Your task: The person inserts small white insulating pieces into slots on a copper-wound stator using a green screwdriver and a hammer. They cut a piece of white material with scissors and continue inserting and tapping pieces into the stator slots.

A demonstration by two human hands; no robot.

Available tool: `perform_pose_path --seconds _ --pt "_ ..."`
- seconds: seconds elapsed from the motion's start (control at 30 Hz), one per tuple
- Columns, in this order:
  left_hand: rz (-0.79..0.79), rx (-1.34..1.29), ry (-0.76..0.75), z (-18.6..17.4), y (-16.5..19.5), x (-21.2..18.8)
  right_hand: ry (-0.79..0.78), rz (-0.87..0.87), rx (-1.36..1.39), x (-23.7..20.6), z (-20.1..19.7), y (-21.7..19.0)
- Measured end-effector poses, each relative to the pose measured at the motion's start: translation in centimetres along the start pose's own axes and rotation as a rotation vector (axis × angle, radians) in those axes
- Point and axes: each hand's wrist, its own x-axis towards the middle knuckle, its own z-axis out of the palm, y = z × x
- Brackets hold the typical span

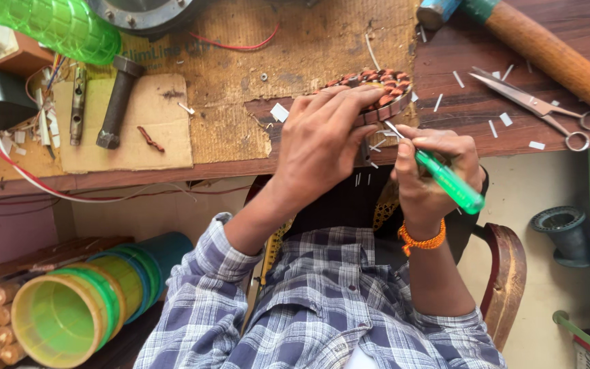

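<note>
My left hand (322, 140) grips a round metal motor stator (385, 92) wound with copper coils, holding it tilted at the front edge of the wooden workbench (308, 48). My right hand (431, 164) holds a screwdriver with a clear green handle (448, 181); its thin metal tip touches the stator's lower rim beside my left fingers. An orange band sits on my right wrist. Much of the stator is hidden under my left hand.
Scissors (541, 108) and a wooden-handled hammer (547, 51) lie at the right of the bench. A dark metal punch (117, 102) rests on cardboard at the left. Small white paper strips are scattered about. Stacked plastic tubs (69, 314) stand lower left, a chair arm (506, 273) at right.
</note>
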Motion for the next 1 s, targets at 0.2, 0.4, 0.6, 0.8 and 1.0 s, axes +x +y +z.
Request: perform_pose_path --seconds 0.2,0.4,0.6,0.8,1.0 --pt "0.070 0.026 0.045 1.2 0.2 0.6 0.056 -0.117 -0.184 0.2 0.5 -0.1" --pt "0.052 -0.021 0.328 -2.1 -4.8 -0.7 -0.046 0.338 0.154 5.5 -4.2 -0.6" --pt "-0.358 0.137 0.049 -3.5 -9.2 -4.0 -0.513 -0.011 -0.783 9.3 -3.4 4.3" --pt "-0.143 0.347 -0.037 -3.0 -7.0 -6.7 -0.163 0.196 -0.311 8.0 -4.4 4.9" --pt "0.012 0.267 -0.226 -3.9 -5.4 -10.5 -0.102 -0.191 -0.767 7.7 -13.4 3.8"
